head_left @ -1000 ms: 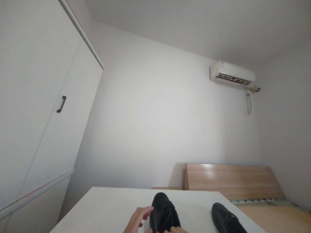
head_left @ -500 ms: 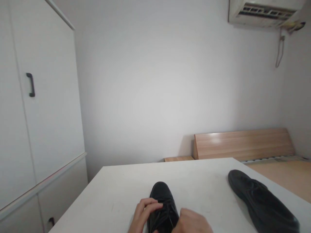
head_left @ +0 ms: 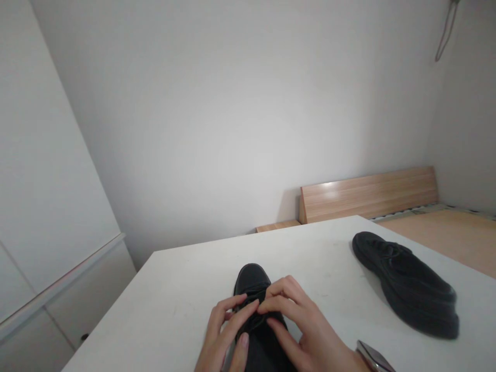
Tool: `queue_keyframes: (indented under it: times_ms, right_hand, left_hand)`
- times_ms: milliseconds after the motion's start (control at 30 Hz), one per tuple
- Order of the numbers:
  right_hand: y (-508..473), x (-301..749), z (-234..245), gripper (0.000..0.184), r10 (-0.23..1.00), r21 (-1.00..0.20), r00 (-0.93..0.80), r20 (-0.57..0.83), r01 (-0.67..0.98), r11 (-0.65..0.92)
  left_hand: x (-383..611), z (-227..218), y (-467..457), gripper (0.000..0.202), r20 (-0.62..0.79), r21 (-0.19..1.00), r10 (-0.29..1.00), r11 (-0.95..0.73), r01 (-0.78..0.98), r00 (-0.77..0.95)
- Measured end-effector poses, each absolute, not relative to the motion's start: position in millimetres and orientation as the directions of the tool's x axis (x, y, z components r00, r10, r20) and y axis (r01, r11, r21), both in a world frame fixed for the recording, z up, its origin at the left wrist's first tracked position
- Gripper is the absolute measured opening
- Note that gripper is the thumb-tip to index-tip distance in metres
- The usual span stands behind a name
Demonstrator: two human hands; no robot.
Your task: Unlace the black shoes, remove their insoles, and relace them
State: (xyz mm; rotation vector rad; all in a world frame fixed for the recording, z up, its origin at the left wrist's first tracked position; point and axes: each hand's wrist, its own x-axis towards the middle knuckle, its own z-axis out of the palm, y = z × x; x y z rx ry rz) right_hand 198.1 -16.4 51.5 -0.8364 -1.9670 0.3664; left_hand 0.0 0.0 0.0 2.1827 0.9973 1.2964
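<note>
A black shoe point(head_left: 251, 279) stands on the white table point(head_left: 182, 299), its toe pointing away from me. My left hand point(head_left: 222, 336) and my right hand point(head_left: 306, 330) both rest on its upper, the fingertips pinched together on the black laces over the tongue. The rear part of the shoe is hidden under my hands. A second black shoe point(head_left: 405, 281) lies apart at the right side of the table, untouched.
A white wardrobe point(head_left: 42, 206) stands at the left. Behind the table is a plain wall, with a wooden bed headboard point(head_left: 368, 194) at the right. A small shiny object point(head_left: 374, 356) lies at the table's near edge by my right wrist.
The camera has tilted down, so more of the table and both shoes show. My right hand has come up onto the shoe and both hands now pinch its laces.
</note>
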Motion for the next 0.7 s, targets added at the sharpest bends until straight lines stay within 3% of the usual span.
queue_keyframes:
  times_ms: [167, 300, 467, 567, 700]
  right_hand:
    - [-14, 200, 46, 0.036, 0.579, -0.435, -0.322, 0.749, 0.421, 0.796]
    - [-18, 202, 46, 0.035, 0.568, -0.444, -0.243, 0.787, 0.417, 0.793]
    - [-29, 204, 51, 0.028, 0.492, -0.456, -0.023, 0.87, 0.339, 0.823]
    - [-31, 204, 54, 0.028, 0.536, -0.513, -0.012, 0.844, 0.273, 0.814]
    - [-21, 202, 50, 0.023, 0.7, -0.668, -0.048, 0.713, 0.26, 0.698]
  left_hand:
    - [2, 0, -3, 0.039, 0.572, 0.676, 0.76, -0.65, 0.347, 0.31]
    - [4, 2, -5, 0.037, 0.563, 0.697, 0.77, -0.637, 0.328, 0.299]
    - [4, 6, -7, 0.033, 0.545, 0.732, 0.795, -0.606, 0.313, 0.264]
    - [1, 7, -5, 0.031, 0.515, 0.773, 0.809, -0.581, 0.255, 0.283]
    - [-11, 11, 1, 0.032, 0.45, 0.859, 0.82, -0.506, 0.08, 0.354]
